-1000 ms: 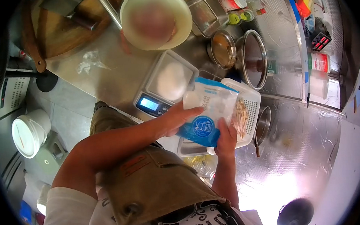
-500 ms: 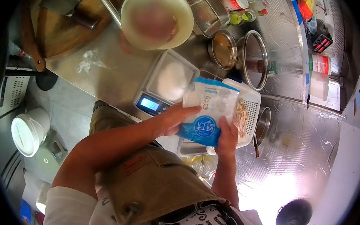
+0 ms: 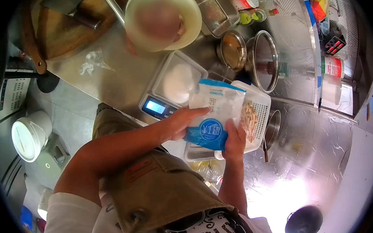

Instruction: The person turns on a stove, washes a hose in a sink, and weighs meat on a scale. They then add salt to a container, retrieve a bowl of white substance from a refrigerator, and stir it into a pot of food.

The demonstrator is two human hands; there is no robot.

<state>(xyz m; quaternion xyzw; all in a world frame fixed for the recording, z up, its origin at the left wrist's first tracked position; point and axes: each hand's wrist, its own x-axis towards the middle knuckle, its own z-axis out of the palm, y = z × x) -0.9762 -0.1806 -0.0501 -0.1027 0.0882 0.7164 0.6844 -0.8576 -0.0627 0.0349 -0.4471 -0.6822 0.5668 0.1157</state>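
Note:
A white and blue printed packet (image 3: 220, 103) is held between both hands above the counter. My left hand (image 3: 179, 123) grips its left edge, thumb on the front and the other fingers hidden behind. At the packet's lower right, my right hand (image 3: 234, 141) is closed on the edge with its thumb in front. Just behind and left of the packet stands a digital scale (image 3: 165, 111) with a lit display, bearing a clear tray with a white mound (image 3: 178, 83). Partly behind the packet is a white perforated basket (image 3: 260, 107) holding pale strips (image 3: 249, 121).
A large bowl (image 3: 193, 22) with blurred reddish contents stands at the top. Metal pots (image 3: 265, 62) sit to the right. A cleaver (image 3: 84, 20) lies on a round wooden board (image 3: 62, 38) at the upper left. White buckets (image 3: 25, 139) are on the floor.
The packet has shifted very slightly left and tilted a little in my hands. Both hands keep their hold.

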